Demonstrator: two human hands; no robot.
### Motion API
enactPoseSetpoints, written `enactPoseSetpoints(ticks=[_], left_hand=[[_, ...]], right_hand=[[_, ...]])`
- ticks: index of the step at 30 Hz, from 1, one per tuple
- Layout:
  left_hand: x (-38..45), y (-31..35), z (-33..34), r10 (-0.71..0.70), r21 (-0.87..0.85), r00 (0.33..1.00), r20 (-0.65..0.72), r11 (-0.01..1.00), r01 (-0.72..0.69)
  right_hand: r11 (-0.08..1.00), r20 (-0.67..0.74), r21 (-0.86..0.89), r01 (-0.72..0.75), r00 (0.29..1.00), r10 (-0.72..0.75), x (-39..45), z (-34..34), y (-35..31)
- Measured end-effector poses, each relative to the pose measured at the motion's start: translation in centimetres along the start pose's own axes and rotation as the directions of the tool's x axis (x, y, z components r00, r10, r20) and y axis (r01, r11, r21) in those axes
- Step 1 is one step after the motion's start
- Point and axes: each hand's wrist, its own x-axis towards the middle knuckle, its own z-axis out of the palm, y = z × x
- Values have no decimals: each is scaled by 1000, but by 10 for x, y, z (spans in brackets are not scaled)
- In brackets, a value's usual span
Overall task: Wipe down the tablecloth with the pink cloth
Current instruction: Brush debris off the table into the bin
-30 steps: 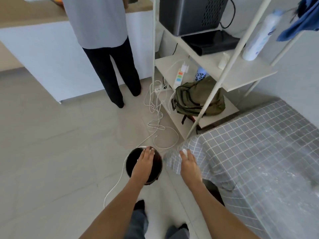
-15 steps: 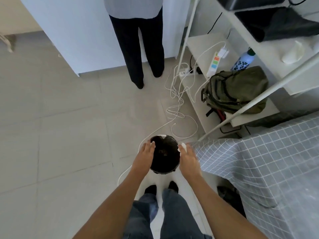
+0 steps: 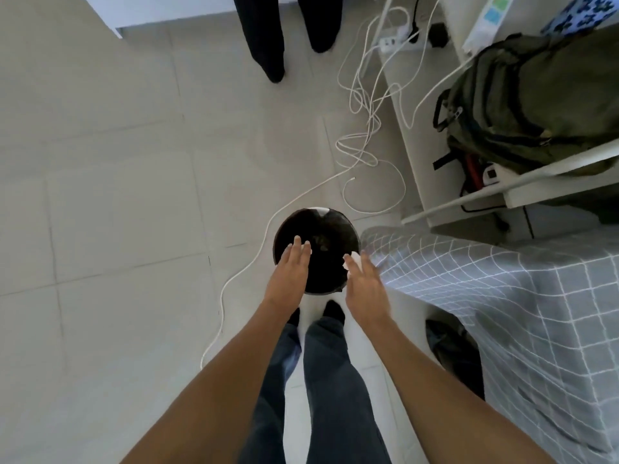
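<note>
Two bare hands reach down over a dark round bin (image 3: 330, 229) standing on the tiled floor: the left hand (image 3: 290, 272) lies flat above its opening with fingers straight and holding nothing, while the right hand (image 3: 365, 286) hovers at the bin's right rim with fingers extended, a small white scrap (image 3: 352, 264) at its fingertips. Just right of the bin, the grey checked tablecloth (image 3: 485, 296) drapes down over its table's corner, and the pink cloth cannot be seen anywhere. White cables (image 3: 363, 135) trail across the floor beyond, beside a shelf unit carrying an olive backpack (image 3: 529, 105), and another person's dark trouser legs (image 3: 264, 35) stand at the top.
</note>
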Motion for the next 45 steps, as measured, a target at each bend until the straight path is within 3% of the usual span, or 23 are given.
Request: enactPoseSetpoints(ticks=[1,3,6,8,12,15,17,28,30,35,45], left_hand=[[10,-3,9,-87,-75,996,-31,994,84],[27,-13,27,-141,-49,985,-96,989,137],[48,-33,53,-119,69,993,-5,990,119],[56,-41,61,-83,52,996,26,995,82],[58,-61,75,-211,-6,977,-36,978,211],[54,-71,81,-373,-77,928,-6,925,371],[54,-73,79,-396,-106,918,10,913,395],[81,-53,68,-308,-62,951,30,949,309],[89,-50,72,-318,-75,946,62,944,322],[94,-42,72,-396,117,915,77,915,386],[70,-21,24,-391,185,919,40,907,378]], right_hand=[[1000,15,0,-7,1000,7,9,10,5],[1000,37,2,-12,999,12,27,30,15],[1000,49,2,-7,999,7,53,56,24],[1000,59,17,-11,998,10,66,70,29],[999,77,32,8,997,-11,86,86,35],[999,125,-22,48,991,-45,98,94,36],[997,168,-73,32,986,-19,103,97,37],[994,165,-108,-12,986,30,96,84,50],[994,167,-103,-20,985,37,93,82,53],[995,156,-97,-17,987,32,86,77,58],[994,116,-113,-12,993,25,65,32,40]])
